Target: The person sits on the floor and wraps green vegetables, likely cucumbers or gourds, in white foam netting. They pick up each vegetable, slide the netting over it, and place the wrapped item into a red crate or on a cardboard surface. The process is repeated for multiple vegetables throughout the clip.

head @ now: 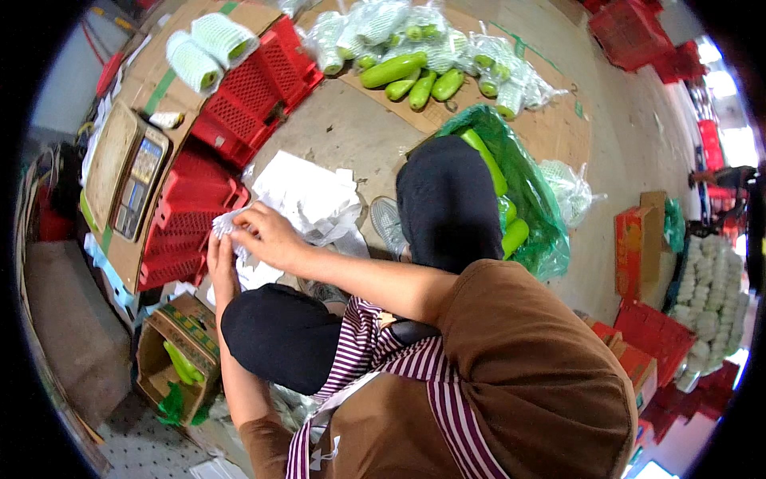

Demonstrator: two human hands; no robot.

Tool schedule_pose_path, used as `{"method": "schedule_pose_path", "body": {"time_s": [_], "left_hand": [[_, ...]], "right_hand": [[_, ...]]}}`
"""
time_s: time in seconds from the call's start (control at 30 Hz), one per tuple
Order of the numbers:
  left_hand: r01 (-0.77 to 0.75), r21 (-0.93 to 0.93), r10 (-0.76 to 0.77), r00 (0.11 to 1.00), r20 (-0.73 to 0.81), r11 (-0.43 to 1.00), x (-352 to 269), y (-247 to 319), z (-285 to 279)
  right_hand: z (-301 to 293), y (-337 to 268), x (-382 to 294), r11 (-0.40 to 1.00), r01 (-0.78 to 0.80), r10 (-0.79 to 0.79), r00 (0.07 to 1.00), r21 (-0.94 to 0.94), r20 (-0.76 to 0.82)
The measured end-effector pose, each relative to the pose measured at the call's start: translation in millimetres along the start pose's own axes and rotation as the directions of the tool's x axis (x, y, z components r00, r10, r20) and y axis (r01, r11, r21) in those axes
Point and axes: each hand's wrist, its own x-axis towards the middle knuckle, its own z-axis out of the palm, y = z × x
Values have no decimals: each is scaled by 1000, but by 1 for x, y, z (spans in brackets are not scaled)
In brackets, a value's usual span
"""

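I squat with both hands in front of my left knee. A small bunched white piece with a ridged edge, apparently a foam net sleeve (222,226), is pinched between my left hand (224,269) and my right hand (272,236). My left fingers press it from below, and my right thumb and fingers grip its upper side. Just beyond lies a pile of white sheets (302,191) on the floor. By my right knee stands a green plastic bag (541,221), its mouth open, with several pale green gourds (514,236) inside.
Red plastic crates (194,209) stand at left, under cardboard (134,254) carrying a scale (140,188) and two netted gourds (206,51). Bare gourds (395,69) and bagged, netted ones (383,24) lie ahead on flattened cardboard (413,117). A carton (185,329) sits lower left.
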Motion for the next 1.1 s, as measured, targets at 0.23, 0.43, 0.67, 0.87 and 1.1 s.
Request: {"method": "schedule_pose_path", "body": {"time_s": [0.23,0.43,0.67,0.87,1.1], "left_hand": [[115,303,-91,992,-91,946,-2,73,18],[-41,429,-28,988,153,902,-8,133,63],[180,-121,-175,983,46,976,5,165,78],[252,-410,-187,963,192,877,-17,195,158],[132,-301,-127,991,36,944,7,182,181]], "right_hand": [[-10,-41,9,964,-95,125,986,247,-107],[-13,-81,8,947,230,-158,942,226,-296],[-89,-146,-9,196,-168,202,971,966,128],[-184,-150,-10,338,6,100,994,941,-42],[-347,-35,-87,940,-204,298,879,273,-372]]}}
